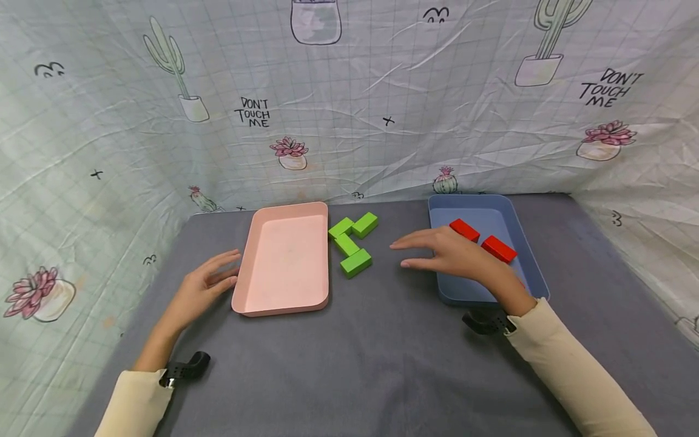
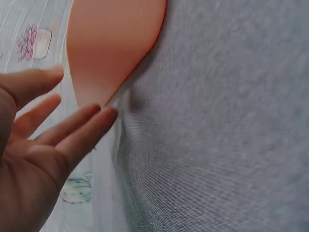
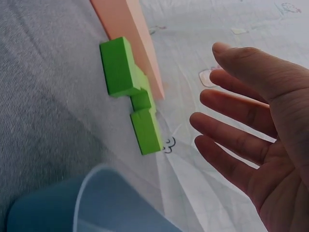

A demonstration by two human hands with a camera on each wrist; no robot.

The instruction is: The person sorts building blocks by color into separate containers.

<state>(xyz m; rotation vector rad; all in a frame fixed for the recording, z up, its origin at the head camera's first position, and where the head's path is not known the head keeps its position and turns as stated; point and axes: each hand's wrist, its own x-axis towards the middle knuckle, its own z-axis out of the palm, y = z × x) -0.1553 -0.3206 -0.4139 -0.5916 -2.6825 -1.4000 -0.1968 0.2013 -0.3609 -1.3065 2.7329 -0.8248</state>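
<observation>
The fingers of the right hand are apart and point left, toward four green blocks on the surface, between pink tray and blue tray. Three have their long axis toward far right; one lies crosswise. The left hand, fingers a little spread, is just beside the pink tray. Red blocks lie in the blue tray.

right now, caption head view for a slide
Right hand near blue tray with red blocks, left hand beside pink tray, green blocks between trays.
</observation>
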